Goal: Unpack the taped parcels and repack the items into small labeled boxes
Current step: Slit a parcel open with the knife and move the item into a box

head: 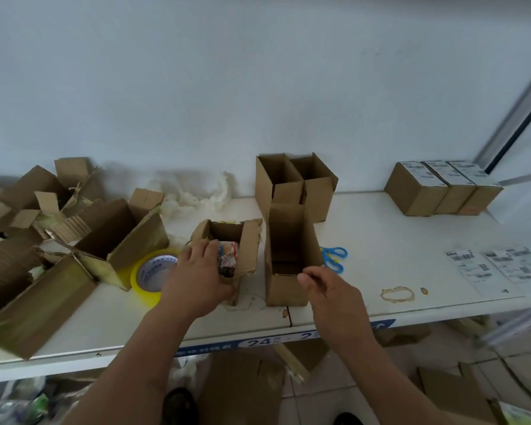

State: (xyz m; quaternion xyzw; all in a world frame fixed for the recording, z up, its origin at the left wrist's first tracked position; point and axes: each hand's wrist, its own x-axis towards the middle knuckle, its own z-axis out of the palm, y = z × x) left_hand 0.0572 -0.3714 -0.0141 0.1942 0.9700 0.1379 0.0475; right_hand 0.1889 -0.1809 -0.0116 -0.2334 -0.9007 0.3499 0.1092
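At the counter front, the left hand closes its grip on the printed item inside the torn parcel; the right hand pinches the empty small box's rim. Best lifted straight up, box steadied. The item's lower part is hidden, its print blurred.

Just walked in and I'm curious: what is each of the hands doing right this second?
Left hand: reaches into the torn open box, fingers on the wrapped item inside.
Right hand: pinches the near rim of the empty small box.
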